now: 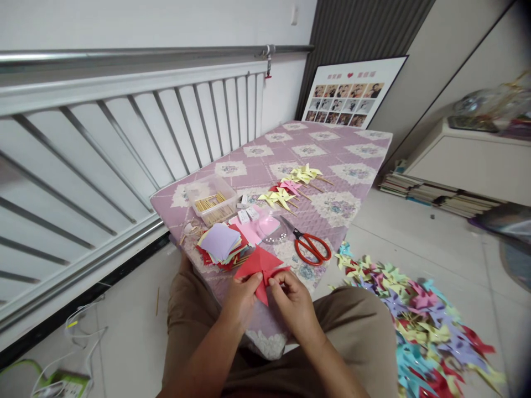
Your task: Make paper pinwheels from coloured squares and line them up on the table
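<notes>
Both my hands grip a red paper pinwheel (260, 261) over the near corner of the table. My left hand (243, 293) pinches its left side, thumb near the centre. With thumb and fingers closed, my right hand (291, 296) holds the right side of the paper. Just beyond lies a stack of coloured paper squares (222, 243), lilac on top. A pair of scissors with red handles (309, 246) rests to the right. Near it is a clear round dish (274, 229) with small shiny pieces. Behind the stack stands a clear plastic box (211, 199) of thin wooden sticks.
Several finished pinwheels on sticks (286, 190) lie farther back on the patterned tablecloth (309, 150). A large heap of pinwheels (415, 320) covers the floor at right. A white radiator (124, 149) borders the table's left. Cables and a green power strip (68, 384) lie lower left.
</notes>
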Available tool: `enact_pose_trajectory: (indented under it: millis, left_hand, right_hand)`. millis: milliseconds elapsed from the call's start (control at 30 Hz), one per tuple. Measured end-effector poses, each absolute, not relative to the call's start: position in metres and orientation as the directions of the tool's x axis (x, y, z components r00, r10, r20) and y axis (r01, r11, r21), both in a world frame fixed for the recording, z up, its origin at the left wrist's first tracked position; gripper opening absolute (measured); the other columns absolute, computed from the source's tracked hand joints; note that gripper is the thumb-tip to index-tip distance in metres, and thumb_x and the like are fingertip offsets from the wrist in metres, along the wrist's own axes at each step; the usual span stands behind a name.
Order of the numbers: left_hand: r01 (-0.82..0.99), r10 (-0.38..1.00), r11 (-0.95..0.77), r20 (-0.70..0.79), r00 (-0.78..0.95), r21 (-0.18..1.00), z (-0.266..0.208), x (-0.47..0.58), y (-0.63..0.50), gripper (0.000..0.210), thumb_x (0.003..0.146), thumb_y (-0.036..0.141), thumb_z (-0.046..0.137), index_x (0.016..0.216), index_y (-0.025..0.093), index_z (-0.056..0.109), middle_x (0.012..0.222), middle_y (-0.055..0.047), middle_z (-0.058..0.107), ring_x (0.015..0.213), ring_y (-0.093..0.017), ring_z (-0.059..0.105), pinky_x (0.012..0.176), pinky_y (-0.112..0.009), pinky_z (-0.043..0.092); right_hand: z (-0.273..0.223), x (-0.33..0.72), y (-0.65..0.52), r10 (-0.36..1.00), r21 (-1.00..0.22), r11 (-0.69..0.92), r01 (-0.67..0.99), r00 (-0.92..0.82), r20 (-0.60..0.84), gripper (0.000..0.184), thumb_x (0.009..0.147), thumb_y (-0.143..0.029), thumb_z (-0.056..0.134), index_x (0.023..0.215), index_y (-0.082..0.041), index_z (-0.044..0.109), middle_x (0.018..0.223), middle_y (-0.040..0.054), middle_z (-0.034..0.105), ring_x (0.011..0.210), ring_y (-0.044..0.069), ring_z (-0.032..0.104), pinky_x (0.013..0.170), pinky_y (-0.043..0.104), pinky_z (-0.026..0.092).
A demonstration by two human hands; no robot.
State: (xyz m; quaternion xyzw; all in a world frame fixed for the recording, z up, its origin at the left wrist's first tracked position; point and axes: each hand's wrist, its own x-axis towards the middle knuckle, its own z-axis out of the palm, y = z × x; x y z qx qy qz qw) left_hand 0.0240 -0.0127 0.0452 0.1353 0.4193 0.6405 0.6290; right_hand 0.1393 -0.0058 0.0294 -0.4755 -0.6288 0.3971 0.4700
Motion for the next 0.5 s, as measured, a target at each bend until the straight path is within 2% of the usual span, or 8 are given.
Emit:
enact_pose_trajectory:
  millis: [367,500]
  left_hand:
    - [-0.519,0.928,0.147,-0.299,-0.223,0.842,0.029,0.022,-0.016,0.023,0.062,0.029,0.076,0.081,0.016,0.072,0.083,-0.006,0.073,0.078,-0.019,0.065,0.077,-0.030,0.049]
    - [-0.434,0.916,0.160,-0.298,-0.270,0.886,0.030,0.023,-0.017,0.028,0.063,0.032,0.075,0.085,0.016,0.072,0.087,-0.007,0.073,0.083,-0.021,0.066,0.078,-0.031,0.050]
  right_hand:
    - [0.030,0.139,-0.005,0.969,-0.934,0.243,0.262,-0.104,0.223,0.022,0.085,-0.027,0.055,0.064,-0.022,0.051,0.066,-0.0010,0.052,0.065,0.016,0.050,0.063,0.027,0.039]
    - [0.033,0.140,-0.005,0.965,-0.926,0.261,0.272,-0.104,0.241,0.022,0.085,-0.027,0.054,0.064,-0.022,0.051,0.066,-0.0012,0.052,0.064,0.015,0.050,0.061,0.026,0.039]
